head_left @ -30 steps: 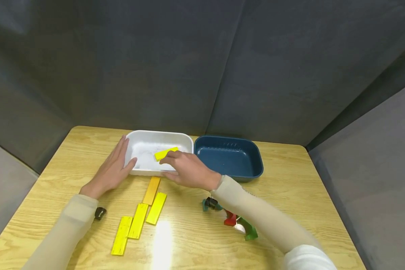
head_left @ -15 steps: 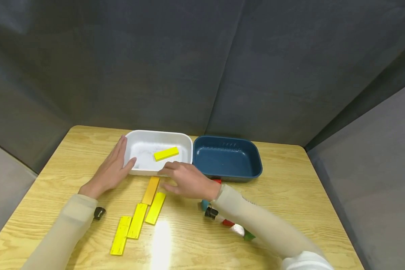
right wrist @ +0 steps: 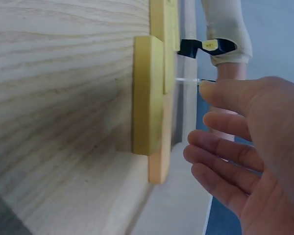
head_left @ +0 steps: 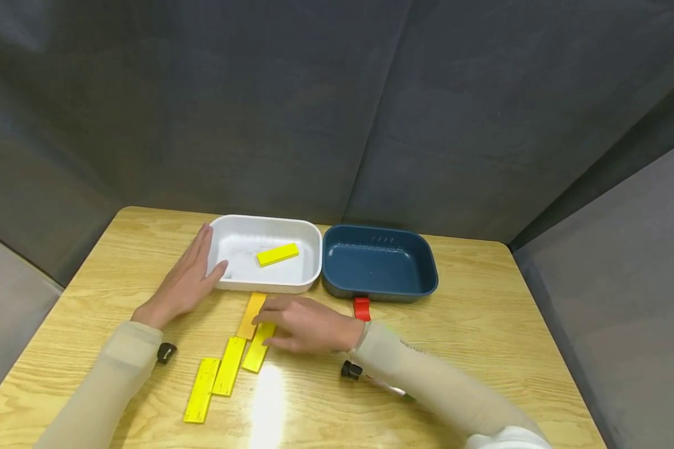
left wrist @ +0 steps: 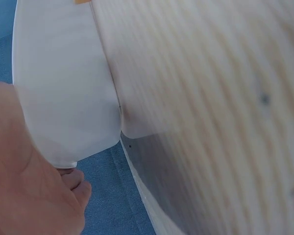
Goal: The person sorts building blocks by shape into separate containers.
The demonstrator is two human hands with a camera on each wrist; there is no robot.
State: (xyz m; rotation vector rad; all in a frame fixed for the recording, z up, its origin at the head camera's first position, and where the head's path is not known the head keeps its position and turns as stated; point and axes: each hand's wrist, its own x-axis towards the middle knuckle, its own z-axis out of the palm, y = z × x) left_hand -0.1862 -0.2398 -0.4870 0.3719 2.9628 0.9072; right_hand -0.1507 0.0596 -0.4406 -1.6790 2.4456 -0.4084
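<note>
My left hand (head_left: 182,284) holds the left end of a white plastic bin (head_left: 266,289), with the thumb over the rim. In the left wrist view, its fingertips (left wrist: 78,188) bend around the bin's end. A yellow block (head_left: 278,254) lies inside that bin. My right hand (head_left: 309,324) hovers over the nearest yellow block (head_left: 256,355), beside an orange block (head_left: 249,318). The right wrist view shows a gap between its parted fingers (right wrist: 220,181) and the yellow block (right wrist: 147,98). Two more yellow blocks (head_left: 229,366) (head_left: 202,391) lie in a staggered row towards me.
A dark blue bin (head_left: 382,293) stands against the white bin's right side. A red piece (head_left: 362,308) lies in front of it. Other small coloured pieces are mostly hidden under my right forearm. A dark curtain (head_left: 314,112) rises behind the wooden table (head_left: 483,324).
My right hand has come away from the yellow block in the white bin and moved down towards the blocks on the table. The left hand has stayed in place.
</note>
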